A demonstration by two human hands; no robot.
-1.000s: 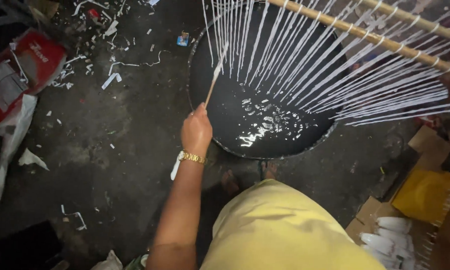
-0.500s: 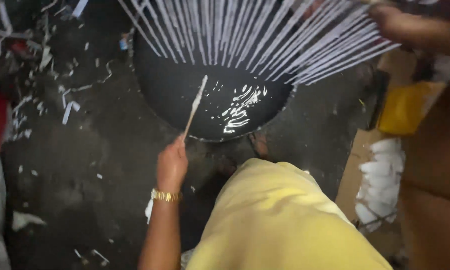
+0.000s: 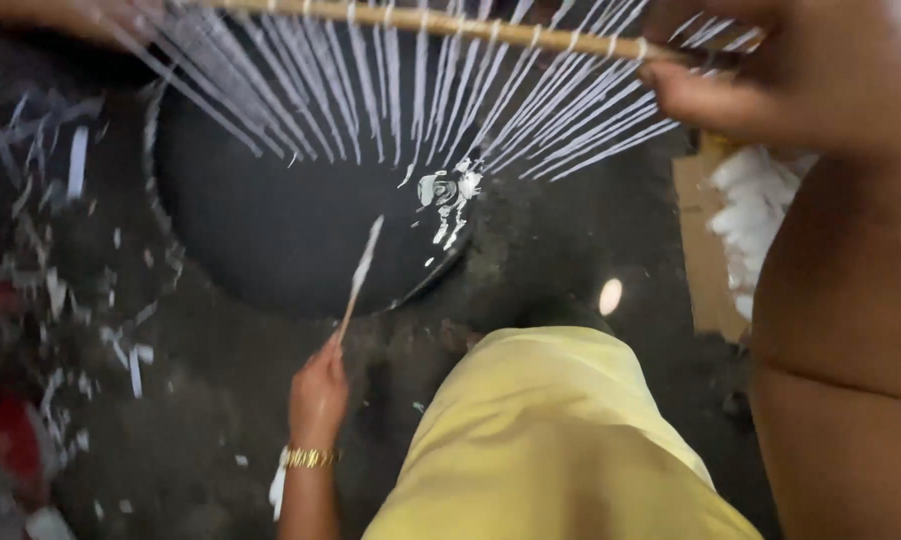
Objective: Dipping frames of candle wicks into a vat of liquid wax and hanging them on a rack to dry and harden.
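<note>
My left hand (image 3: pixel 319 395), with a gold bracelet at the wrist, grips a thin stick (image 3: pixel 359 275). The stick's white-coated tip points into a wide black pan (image 3: pixel 171 230) on the floor. White liquid (image 3: pixel 451 195) shines at the pan's far right side. My right hand (image 3: pixel 761 90) holds the right end of a wooden rod (image 3: pixel 421 22) above the pan. Many white strands (image 3: pixel 371 100) hang from the rod in a row. A skin-coloured blur sits at the rod's left end; whose it is I cannot tell. My yellow garment (image 3: pixel 541 440) fills the lower middle.
White scraps (image 3: pixel 71 300) litter the dark floor left of the pan. A piece of cardboard (image 3: pixel 701 250) with a pile of white pieces (image 3: pixel 756 215) lies to the right. A blurred red thing (image 3: pixel 6 440) sits at the lower left.
The rod with its strands has swung closer and now spans the top of the view. My right arm has come in large at the right. My left hand keeps hold of the stick.
</note>
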